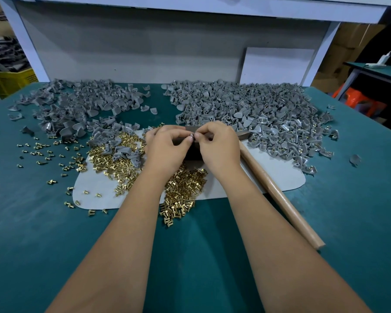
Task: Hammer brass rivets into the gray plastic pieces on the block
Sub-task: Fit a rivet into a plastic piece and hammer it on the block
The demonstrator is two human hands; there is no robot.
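Both hands pinch one small gray plastic piece (192, 137) above the dark block (193, 152).

The left hand (167, 145) and right hand (217, 143) meet fingertip to fingertip. Brass rivets (183, 186) lie heaped below them, the hammer (278, 193) rests just right, and gray piles (246, 109) cover the green counter (32, 222).

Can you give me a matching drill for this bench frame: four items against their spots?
Items:
1. hammer
2. rivets
3. right pile
4. small gray piece

Places:
A. pinched between both hands' fingertips
B. far right of the table, many pieces with brass in them
C. lying to the right of the right forearm, handle toward the person
D. heaped on the pale mat under the wrists

Pairs: 1-C, 2-D, 3-B, 4-A
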